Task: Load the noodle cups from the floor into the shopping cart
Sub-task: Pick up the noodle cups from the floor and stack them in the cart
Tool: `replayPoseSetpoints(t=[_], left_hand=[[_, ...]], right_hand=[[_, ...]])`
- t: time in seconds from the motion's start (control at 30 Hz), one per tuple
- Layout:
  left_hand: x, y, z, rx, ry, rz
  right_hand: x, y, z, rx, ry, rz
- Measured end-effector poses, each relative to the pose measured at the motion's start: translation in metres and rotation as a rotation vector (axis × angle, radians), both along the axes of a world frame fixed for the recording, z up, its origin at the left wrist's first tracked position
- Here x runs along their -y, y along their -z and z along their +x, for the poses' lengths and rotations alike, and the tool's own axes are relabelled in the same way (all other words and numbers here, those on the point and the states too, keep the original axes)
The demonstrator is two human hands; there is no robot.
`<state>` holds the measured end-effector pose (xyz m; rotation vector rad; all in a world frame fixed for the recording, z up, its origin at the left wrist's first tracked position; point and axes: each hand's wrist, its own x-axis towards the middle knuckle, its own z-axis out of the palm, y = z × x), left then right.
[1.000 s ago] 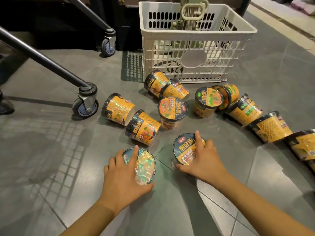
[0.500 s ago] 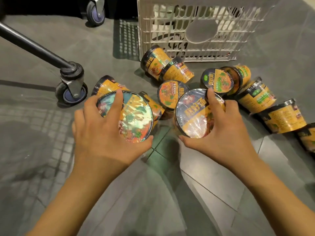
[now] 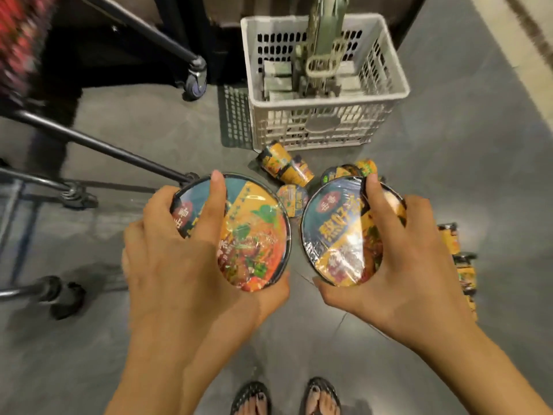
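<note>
My left hand (image 3: 179, 259) grips a noodle cup (image 3: 254, 235) from above, its teal and orange lid facing me, index finger lying across the lid. My right hand (image 3: 398, 259) grips a second noodle cup (image 3: 335, 235) with a dark blue and yellow lid. Both cups are held high above the floor, side by side, almost touching. Several more noodle cups (image 3: 284, 166) lie on the grey floor below, partly hidden behind the held ones; others (image 3: 463, 265) lie at the right. The shopping cart's dark frame (image 3: 98, 145) and wheels (image 3: 196, 83) stand at the left.
A white plastic crate (image 3: 326, 127) holding packets and a folded handle stands on the floor ahead, just beyond the cups. My sandalled feet (image 3: 287, 396) are at the bottom. A cart wheel (image 3: 62, 295) sits near left. A blurred red item (image 3: 21, 34) shows top left.
Both hands have lifted their cups well up from the floor towards the camera. The view has risen, so the floor cups and crate look smaller and farther away.
</note>
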<state>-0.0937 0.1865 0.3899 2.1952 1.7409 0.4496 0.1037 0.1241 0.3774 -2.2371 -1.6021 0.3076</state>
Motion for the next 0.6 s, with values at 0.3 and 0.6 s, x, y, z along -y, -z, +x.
replayPoseSetpoints(t=[0.3,0.6], left_hand=[[0.03,-0.263,-0.041,0.025,-0.02,0.092],[0.132,-0.411,-0.093,-0.084,-0.226,0.047]], right_hand=[[0.014,-0.263,-0.045,-0.041,-0.072,-0.05],[0.07,-0.409,-0.083,-0.165,-0.297,-0.179]])
